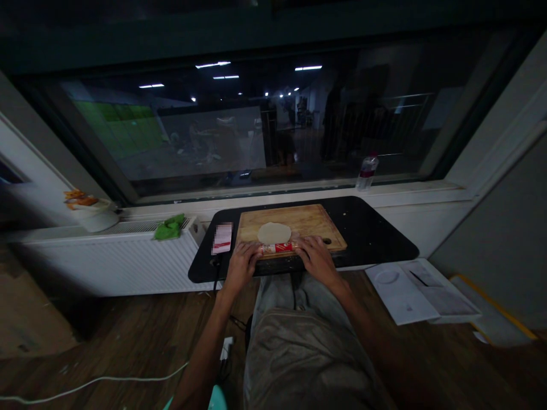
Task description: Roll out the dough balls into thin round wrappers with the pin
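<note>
A flat, roundish piece of dough [274,233] lies on a wooden cutting board [282,215]. Along its near edge runs a rolling pin [277,248] with a red and white wrapper, level from left to right. My left hand [245,257] is closed over the left end of the pin, and my right hand [315,254] covers the right end in the same way. The pin's ends are hidden under my fingers. Whether the pin presses on the dough or only rests beside it, I cannot tell.
The board lies on a black table [376,233], a phone [222,238] to its left. On the window sill stands a bottle [366,172]. A green cloth [170,226] and a white pot [96,215] sit on the radiator [128,262]. White boxes [401,293] are at lower right.
</note>
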Demonstrator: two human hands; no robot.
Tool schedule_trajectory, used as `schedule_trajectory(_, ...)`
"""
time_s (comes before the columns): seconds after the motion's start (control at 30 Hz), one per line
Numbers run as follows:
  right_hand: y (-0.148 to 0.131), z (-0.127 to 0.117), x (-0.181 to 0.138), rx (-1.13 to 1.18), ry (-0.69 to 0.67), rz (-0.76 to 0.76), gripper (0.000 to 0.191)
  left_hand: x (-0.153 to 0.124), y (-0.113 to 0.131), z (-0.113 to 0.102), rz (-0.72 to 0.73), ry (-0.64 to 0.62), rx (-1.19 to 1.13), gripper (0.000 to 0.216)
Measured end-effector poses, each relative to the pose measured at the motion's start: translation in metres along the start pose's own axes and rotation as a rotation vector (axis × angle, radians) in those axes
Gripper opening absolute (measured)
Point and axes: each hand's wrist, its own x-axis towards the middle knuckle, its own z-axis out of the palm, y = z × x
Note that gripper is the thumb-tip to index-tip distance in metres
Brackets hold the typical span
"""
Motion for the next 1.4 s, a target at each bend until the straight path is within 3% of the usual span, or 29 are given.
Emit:
schedule_trajectory(0.33,0.02,-0.003,0.013,-0.025,-0.081,-0.047,0.033,0.012,-0.004,-0.001,-0.035,-0.013,-0.032,0.029)
schedule_trajectory(0.43,0.028,-0.005,0.031,-0.011,-0.072,-0.062,0.034,0.031,-0.007,0.0,-0.059,0.088,-0.045,0.029)
schedule_trajectory(0.5,0.035,-0.002,0.047,-0.009,-0.037,-0.012,0.035,0.045,-0.007,0.005,-0.185,0.251,-0.021,0.042)
schedule_trajectory(0.57,0.041,0.003,0.062,0.017,0.002,0.038,0.035,0.057,-0.004,0.014,-0.337,0.332,0.014,0.061)
schedule_trajectory(0.6,0.045,0.006,0.069,0.04,0.023,0.069,0.035,0.062,-0.002,0.019,-0.398,0.308,0.032,0.066)
schedule_trajectory(0.7,0.053,0.015,0.082,0.111,0.063,0.152,0.038,0.071,0.005,0.034,-0.454,0.075,0.099,0.07)
schedule_trajectory(0.9,0.058,0.019,0.075,0.14,0.08,0.221,0.038,0.082,0.018,0.043,-0.326,-0.234,0.221,0.061)
schedule_trajectory(1.17,0.051,0.022,0.073,0.086,0.08,0.238,0.035,0.096,0.046,0.043,-0.297,-0.372,0.296,0.097)
schedule_trajectory(1.3,0.052,0.023,0.074,0.08,0.081,0.267,0.033,0.102,0.052,0.047,-0.211,-0.422,0.29,0.092)
schedule_trajectory(1.4,0.053,0.022,0.073,0.078,0.061,0.281,0.032,0.103,0.058,0.05,-0.233,-0.398,0.327,0.089)
